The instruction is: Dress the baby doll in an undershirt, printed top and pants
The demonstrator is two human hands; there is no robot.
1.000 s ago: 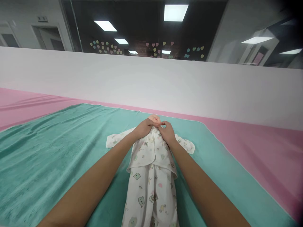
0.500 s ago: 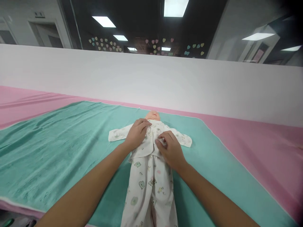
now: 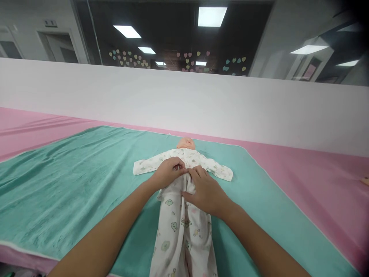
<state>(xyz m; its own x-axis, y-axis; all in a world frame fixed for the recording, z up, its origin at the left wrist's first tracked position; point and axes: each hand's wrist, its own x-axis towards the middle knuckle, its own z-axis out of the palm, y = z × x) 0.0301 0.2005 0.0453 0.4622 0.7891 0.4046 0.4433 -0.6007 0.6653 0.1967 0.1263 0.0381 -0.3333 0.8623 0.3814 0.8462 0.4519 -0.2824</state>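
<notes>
A baby doll (image 3: 186, 143) lies on its back, dressed in a white printed baby shirt (image 3: 152, 163) and matching printed trousers (image 3: 173, 231). The shirt's sleeves stretch out to both sides. My left hand (image 3: 169, 173) is closed in a pinch on the shirt's front edge at mid-chest. Right beside it, my right hand (image 3: 206, 190) has its fingertips on the same front opening, with the thumb lower down near the hem. Their fingertips meet over the front edge, hiding the fastening there.
A teal blanket (image 3: 86, 184) lies beneath the doll, over a pink cover (image 3: 317, 181). Behind rises a low white wall (image 3: 173, 100) with a dark window (image 3: 167, 23) above it, dotted with heart stickers. Some dark objects at the lower left edge are cut off.
My left hand has moved down from the upper chest to mid-chest. My right hand has shifted left to join it at the shirt's front edge, its thumb now lower.
</notes>
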